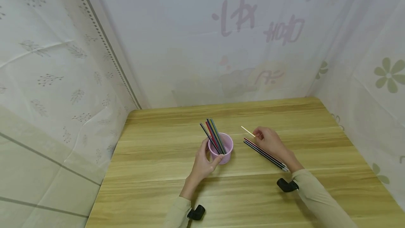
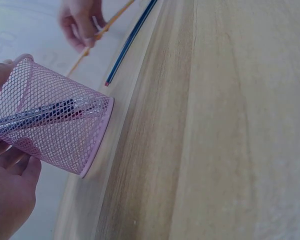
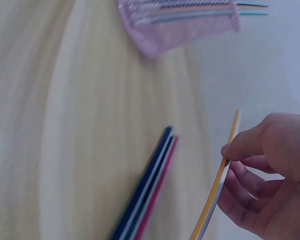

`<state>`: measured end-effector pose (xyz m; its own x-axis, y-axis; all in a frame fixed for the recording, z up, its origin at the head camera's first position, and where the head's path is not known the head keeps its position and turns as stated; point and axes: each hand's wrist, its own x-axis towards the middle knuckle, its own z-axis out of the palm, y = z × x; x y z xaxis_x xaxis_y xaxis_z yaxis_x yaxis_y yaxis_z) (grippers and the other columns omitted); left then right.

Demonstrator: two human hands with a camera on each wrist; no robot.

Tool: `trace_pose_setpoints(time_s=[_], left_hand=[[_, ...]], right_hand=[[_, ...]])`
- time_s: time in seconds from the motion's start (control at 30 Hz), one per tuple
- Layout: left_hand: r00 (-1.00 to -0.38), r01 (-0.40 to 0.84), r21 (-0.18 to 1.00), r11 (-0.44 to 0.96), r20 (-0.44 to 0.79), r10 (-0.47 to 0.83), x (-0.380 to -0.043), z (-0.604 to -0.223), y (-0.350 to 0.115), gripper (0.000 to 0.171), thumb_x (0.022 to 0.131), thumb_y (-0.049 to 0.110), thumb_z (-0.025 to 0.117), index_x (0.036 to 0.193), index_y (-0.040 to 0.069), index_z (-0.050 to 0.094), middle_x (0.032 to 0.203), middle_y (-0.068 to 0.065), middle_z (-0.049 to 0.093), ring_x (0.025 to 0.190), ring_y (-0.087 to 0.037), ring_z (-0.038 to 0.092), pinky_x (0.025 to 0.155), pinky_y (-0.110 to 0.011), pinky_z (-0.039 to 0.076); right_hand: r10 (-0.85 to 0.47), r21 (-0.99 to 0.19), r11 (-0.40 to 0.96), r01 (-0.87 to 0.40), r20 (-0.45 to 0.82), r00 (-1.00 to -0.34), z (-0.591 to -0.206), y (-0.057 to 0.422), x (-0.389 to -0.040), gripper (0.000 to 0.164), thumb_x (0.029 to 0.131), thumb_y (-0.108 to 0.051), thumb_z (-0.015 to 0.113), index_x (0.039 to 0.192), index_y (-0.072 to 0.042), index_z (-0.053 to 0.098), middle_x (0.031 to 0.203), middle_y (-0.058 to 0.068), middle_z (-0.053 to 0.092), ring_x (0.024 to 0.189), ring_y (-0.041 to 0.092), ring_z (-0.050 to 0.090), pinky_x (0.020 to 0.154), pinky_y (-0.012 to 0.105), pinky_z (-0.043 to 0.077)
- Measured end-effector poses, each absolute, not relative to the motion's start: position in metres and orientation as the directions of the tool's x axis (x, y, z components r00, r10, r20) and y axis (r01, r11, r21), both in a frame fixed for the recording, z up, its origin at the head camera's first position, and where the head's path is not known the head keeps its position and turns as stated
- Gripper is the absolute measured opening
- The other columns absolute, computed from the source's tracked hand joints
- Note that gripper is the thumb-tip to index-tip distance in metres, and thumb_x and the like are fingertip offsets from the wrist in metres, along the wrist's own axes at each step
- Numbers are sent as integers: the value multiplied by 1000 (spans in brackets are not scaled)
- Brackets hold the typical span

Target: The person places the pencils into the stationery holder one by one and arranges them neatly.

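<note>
A yellow pencil (image 1: pixel 248 131) is pinched between the thumb and fingers of the right hand (image 1: pixel 269 141), and its free end is pointed toward the far left. The pencil is held raised over the tabletop (image 1: pixel 240 200), apart from everything but the hand. Just beneath and to the near side of that hand, a few loose pencils (image 1: pixel 264 155), dark and red, are laid close together on a slant, their pale ends set toward the near right. To the left, a pink mesh cup (image 1: pixel 228 157) is gripped by the left hand (image 1: pixel 202 166), the thumb being placed at its near rim and the fingers curved round its left side. The cup is kept upright, its mouth turned upward, and several pencils (image 1: pixel 216 140) in red, blue and other colours are gathered inside, leaned toward the far left with their ends raised above the rim. Both forearms are covered by pale sleeves (image 1: pixel 319 194), and a black device (image 1: pixel 287 185) is worn at the right wrist. Beyond the tabletop, the far side is closed off by pale cloth (image 1: pixel 190 45) that is printed with lettering.
</note>
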<state>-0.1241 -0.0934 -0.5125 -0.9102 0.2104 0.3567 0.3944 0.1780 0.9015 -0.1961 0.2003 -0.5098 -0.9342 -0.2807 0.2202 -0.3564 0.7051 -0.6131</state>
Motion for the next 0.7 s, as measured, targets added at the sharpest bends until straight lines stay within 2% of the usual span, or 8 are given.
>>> trace_pose_setpoints(time_s=[0.17,0.37,0.7], left_hand=[[-906,405,898,174,369,207,-124,-513,-94,76,83,2,80,144,-15,39,135,-34,56,126,-47,57,113,-52,46],[-910,395,903,168,360,204,-124,-514,-94,76,83,2,80,145,-14,38,136,-33,55,127,-46,57,114,-52,45],[-915,388,905,174,355,194,-124,-512,-93,75,83,2,80,144,-14,40,134,-33,57,127,-46,57,112,-53,47]], right_hand=[[-295,-590,720,-365,216,-931,-492,187,-194,10,87,2,64,97,0,67,85,8,68,75,17,64,65,28,57],[-331,-575,695,-431,277,-902,-473,171,-188,11,87,3,66,97,0,66,86,9,68,77,18,65,66,29,60],[-341,-617,619,-486,346,-874,-453,152,-187,13,89,5,65,101,2,66,90,11,69,78,20,68,64,27,63]])
